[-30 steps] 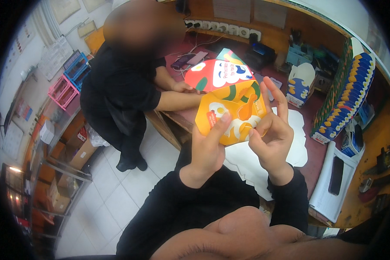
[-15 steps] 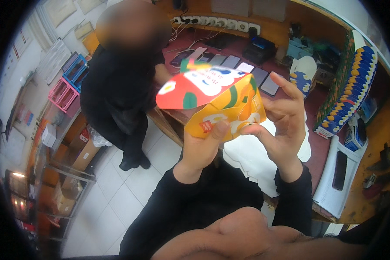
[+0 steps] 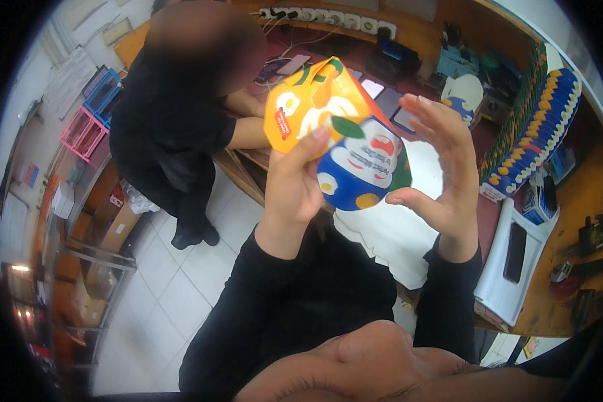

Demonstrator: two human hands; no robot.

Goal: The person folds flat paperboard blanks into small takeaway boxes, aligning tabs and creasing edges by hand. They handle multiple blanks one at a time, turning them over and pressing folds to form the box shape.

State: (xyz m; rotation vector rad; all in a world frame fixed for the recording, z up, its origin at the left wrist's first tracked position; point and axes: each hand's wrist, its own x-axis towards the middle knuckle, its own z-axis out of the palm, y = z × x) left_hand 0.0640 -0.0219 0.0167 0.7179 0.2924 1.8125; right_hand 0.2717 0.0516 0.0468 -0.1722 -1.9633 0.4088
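In front of me I hold up a small folded paperboard carton (image 3: 358, 167), with a yellow face, a blue face with food pictures, and a thin red strip at the right edge. My left hand (image 3: 291, 191) is closed on its lower left side, thumb across the front; its other fingers are hidden behind. To the right of the carton my right hand (image 3: 454, 181) is open, fingers raised and thumb stretched toward the carton's lower right corner. Whether the thumb tip touches it I cannot tell.
White flat sheets (image 3: 395, 234) lie below the carton. A tall curved stack of nested blue-and-yellow cartons (image 3: 532, 141) stands right, near a dark phone (image 3: 514, 252) on a white pad. Phones and a power strip (image 3: 328, 20) are behind. A person in dark clothes (image 3: 161, 127) sits left.
The carton has been turned: its red-and-white side has swung mostly out of sight and a blue face now shows. My right hand has opened and come off the carton's right side.
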